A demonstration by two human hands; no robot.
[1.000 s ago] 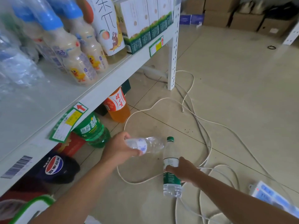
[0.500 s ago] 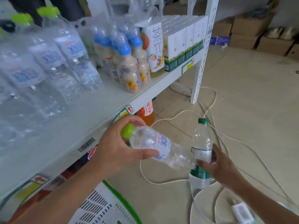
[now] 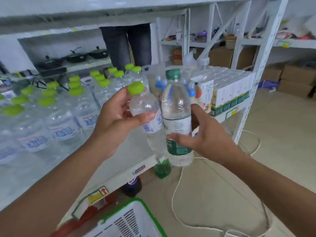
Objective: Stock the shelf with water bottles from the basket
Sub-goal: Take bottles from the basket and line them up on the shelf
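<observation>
My left hand [image 3: 118, 117] grips a clear water bottle with a lime-green cap [image 3: 145, 106], tilted with its cap up and left. My right hand [image 3: 203, 135] holds a taller clear bottle with a dark green cap and green label [image 3: 176, 106], upright. The two bottles touch side by side in front of the white shelf [image 3: 130, 170]. On the shelf to the left stand several lime-capped water bottles [image 3: 65, 120]. The white basket with a green rim [image 3: 136, 202] sits at the bottom of the view.
Blue-capped drink bottles [image 3: 191, 91] and white-green cartons [image 3: 230, 93] stand on the shelf's right part. A white upright post [image 3: 256, 82] ends the shelf. Soda bottles [image 3: 162, 168] sit below it. White cables [image 3: 177, 202] lie on the floor. A person's legs [image 3: 126, 45] stand behind.
Both hands have risen from near the floor to shelf height with their bottles. The left bottle has turned from lying sideways to nearly upright. The view has lifted toward the shelf.
</observation>
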